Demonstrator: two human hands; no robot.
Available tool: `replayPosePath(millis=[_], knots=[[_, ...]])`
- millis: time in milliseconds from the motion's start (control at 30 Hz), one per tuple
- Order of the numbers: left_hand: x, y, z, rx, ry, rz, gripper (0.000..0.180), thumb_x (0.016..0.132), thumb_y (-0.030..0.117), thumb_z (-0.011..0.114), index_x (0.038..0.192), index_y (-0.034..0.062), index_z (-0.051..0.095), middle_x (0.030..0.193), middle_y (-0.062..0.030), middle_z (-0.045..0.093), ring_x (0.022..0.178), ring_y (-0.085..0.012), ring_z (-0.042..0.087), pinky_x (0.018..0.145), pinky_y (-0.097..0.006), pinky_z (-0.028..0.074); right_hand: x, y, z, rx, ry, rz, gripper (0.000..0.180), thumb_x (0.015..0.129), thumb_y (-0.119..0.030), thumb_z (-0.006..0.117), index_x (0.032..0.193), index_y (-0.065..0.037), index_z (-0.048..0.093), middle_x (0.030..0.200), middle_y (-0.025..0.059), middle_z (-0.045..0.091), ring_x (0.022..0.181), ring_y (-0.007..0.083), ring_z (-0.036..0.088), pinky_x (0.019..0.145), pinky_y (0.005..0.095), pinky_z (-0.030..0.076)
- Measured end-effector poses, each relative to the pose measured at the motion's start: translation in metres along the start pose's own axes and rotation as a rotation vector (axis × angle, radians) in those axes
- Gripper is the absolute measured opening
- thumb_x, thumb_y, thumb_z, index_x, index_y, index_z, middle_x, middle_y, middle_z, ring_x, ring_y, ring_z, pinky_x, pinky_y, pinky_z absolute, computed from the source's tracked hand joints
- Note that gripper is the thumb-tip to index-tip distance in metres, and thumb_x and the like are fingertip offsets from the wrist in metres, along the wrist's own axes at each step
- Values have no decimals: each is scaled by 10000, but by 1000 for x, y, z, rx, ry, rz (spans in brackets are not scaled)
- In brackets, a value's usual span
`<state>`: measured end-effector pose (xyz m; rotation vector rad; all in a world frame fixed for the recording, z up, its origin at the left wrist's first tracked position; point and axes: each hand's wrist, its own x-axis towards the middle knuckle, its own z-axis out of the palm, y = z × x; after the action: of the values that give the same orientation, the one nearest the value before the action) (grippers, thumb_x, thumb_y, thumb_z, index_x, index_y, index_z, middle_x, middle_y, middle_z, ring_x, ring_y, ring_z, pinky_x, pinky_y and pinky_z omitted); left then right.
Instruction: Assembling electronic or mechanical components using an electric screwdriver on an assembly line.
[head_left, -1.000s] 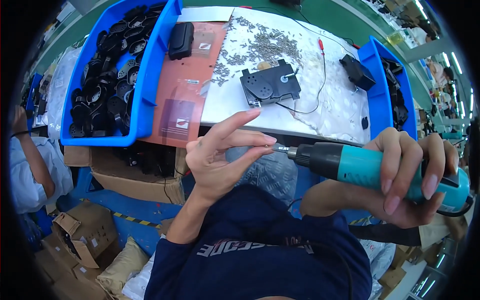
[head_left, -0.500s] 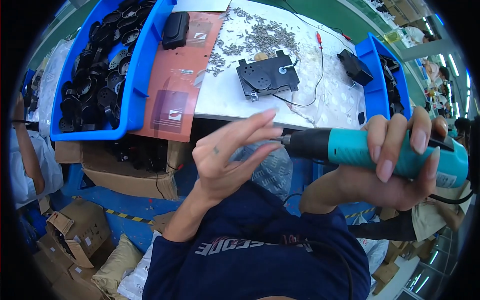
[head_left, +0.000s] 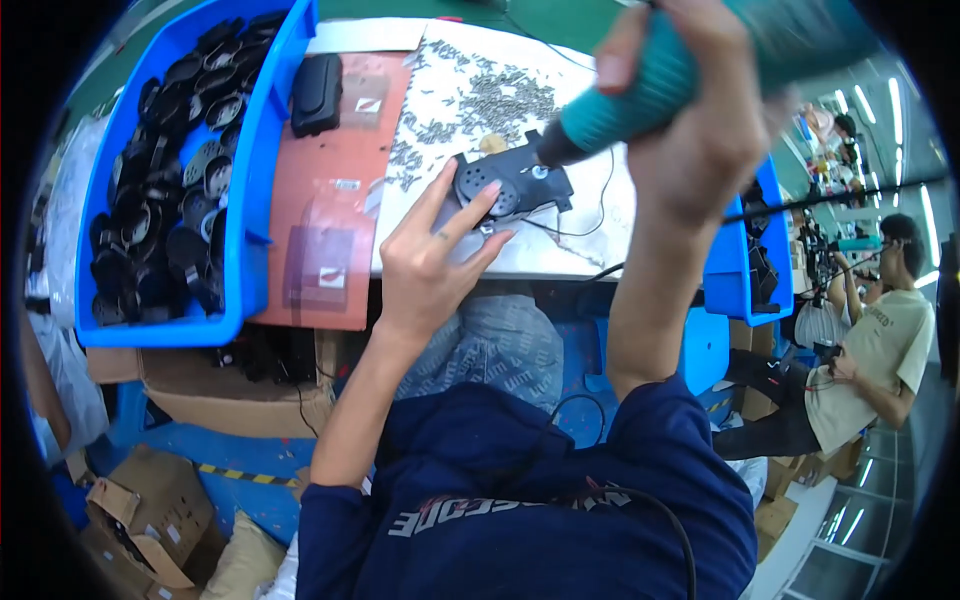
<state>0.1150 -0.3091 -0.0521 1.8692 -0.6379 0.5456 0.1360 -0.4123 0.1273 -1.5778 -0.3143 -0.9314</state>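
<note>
My right hand (head_left: 700, 145) is wrapped round a teal electric screwdriver (head_left: 600, 120), blurred by motion. Its dark nose slants down to the right part of a black plastic housing (head_left: 515, 178), beside a small pale round disc. Whether the bit touches anything cannot be seen. My left hand (head_left: 425, 265) holds the housing at its left side. One finger lies along the left edge, another rests on the round perforated area, and the thumb is by the near edge. Under the housing is a white table (head_left: 560, 262), with a thin black wire curving off to its right.
Small screws (head_left: 510, 95) lie scattered behind the housing. To the left are a reddish sheet (head_left: 375, 130), a black case (head_left: 317, 90) and a blue bin (head_left: 165, 332) of black parts. Another blue bin (head_left: 725, 265) stands right. Another person (head_left: 865, 350) is at far right.
My left hand has moved from the screwdriver's tip forward onto the housing. The right hand has raised the screwdriver and turned its nose down to the housing. The view has shifted.
</note>
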Motion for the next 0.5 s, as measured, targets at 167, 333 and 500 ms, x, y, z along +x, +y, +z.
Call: replayPosePath(millis=[167, 333, 500], knots=[[4, -1, -2, 2, -19, 28, 448, 641, 106, 824, 1071, 99, 700, 1190, -248, 586, 1001, -349, 638, 822, -366, 532, 25, 44, 1, 11, -280, -206, 220, 798, -45, 666, 973, 39, 561, 713, 97, 612, 487, 135, 575, 430, 257, 497], [9, 2, -3, 36, -73, 14, 452, 655, 80, 810, 1092, 99, 698, 1204, -224, 584, 1022, -330, 629, 845, -363, 520, 20, 48, 10, 241, -259, -15, 172, 798, -58, 660, 937, -20, 566, 743, 23, 587, 637, 124, 571, 550, 268, 453], [8, 4, -2, 72, -123, -41, 445, 657, 72, 806, 1089, 104, 702, 1223, -198, 579, 1004, -320, 633, 849, -358, 521, 24, 48, 3, 221, -305, 68, 190, 789, -62, 632, 936, 3, 531, 659, 86, 579, 601, 129, 560, 578, 301, 465]])
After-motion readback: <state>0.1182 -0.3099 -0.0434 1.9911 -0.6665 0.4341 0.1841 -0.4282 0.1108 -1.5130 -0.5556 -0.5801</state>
